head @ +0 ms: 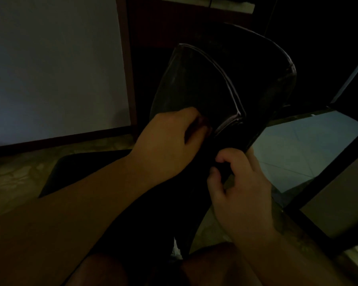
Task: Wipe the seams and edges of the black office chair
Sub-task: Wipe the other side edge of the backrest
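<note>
The black office chair [196,85] fills the middle of the dim head view, with a pale piped seam [229,87] running along its padded edge. My left hand [167,141] lies on the padding just left of the seam's lower corner. Its fingers are curled toward the seam, and it is too dark to tell whether they hold anything. My right hand [240,182] is lower and to the right. Its thumb and fingers pinch the chair's dark lower edge. No cloth can be made out in the darkness.
A pale wall [50,69] with a dark skirting stands at the left, next to a brown wooden frame [126,65]. A dark mat [70,170] lies on the floor. Black bars [327,176] cross the tiled floor [298,145] at the right. My knees [211,265] show at the bottom.
</note>
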Tool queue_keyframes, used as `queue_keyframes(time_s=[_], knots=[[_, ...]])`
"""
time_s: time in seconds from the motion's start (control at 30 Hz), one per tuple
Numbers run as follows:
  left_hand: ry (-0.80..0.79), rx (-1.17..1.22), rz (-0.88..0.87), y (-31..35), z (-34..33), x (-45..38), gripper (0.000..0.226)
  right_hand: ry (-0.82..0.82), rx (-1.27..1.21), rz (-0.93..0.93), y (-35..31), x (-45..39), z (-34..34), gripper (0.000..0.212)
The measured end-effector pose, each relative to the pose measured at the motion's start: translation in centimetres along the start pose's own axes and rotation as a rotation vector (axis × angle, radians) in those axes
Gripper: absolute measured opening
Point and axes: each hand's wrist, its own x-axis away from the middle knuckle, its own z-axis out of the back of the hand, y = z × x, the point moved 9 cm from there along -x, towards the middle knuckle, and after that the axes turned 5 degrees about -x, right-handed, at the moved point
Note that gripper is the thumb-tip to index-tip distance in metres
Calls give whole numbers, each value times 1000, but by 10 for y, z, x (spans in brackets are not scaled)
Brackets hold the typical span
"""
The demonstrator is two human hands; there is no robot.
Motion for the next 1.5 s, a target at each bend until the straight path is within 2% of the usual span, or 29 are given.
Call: queue_keyframes(time_s=[0.17,0.27,0.43,0.53,0.63,0.8,0.97,1.1,1.27,1.4,1.5], knots=[[-55,-25,-131,21,-6,4,15,-2,-15,-2,2,2,2,29],[31,-5,-40,10,3,-1,15,3,-5,7,0,-1,1,27],[-58,-31,-133,24,-6,3,15,-19,-24,-1,1,2,3,28],[-11,-46,-69,14,0,-1,13,-63,-20,30,-4,-4,3,30],[10,-33,-7,5,-1,0,15,-16,20,37,-8,-16,17,29],[-98,-19,-116,19,-4,3,17,13,69,83,-14,-28,27,20],[-30,-20,3,9,1,-4,20,22,26,55,-15,-26,26,20],[-81,-39,-91,24,-4,-3,23,31,18,59,-15,-25,27,23],[-10,27,-6,17,1,-7,24,39,-18,38,-14,-26,25,22],[-83,11,-103,29,-2,-5,16,53,-23,31,-13,-23,26,24],[-38,43,-42,22,4,-9,21,49,-9,30,-13,-24,24,23]])
